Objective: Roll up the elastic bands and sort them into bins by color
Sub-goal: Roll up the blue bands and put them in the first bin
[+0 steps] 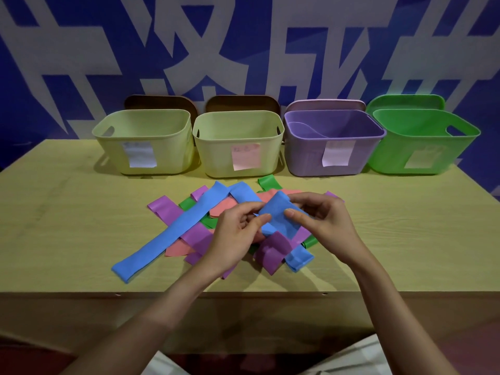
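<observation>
Head view. Table (67,212), pale wood; blue wall with white characters behind it.

Beyond the grip, in a row at the table's far edge, four bins, each with a paper label on its front:
- far left, yellow bin (143,142);
- left of centre, second yellow bin (238,144);
- right of centre, purple bin (332,147), a pale curved item inside, too unclear to identify;
- far right, green bin (422,142).
A lid stood upright behind each bin.

Under and around the grip, a pile of flat bands, overlapping: long blue band (173,231) running down-left from the grip; purple bands (273,250) below it; pink bands (178,249) and green bands (267,182) partly covered by the others. Nothing stood between the camera and the hands.

Grip: blue band (281,215), partly folded over, held above the pile between both hands. Left hand (238,234) pinched its left edge, thumb and forefinger closed on it. Right hand (322,223) held its right side, thumb on top, fingers curled behind. The band's tail hung down to the table below the grip.
</observation>
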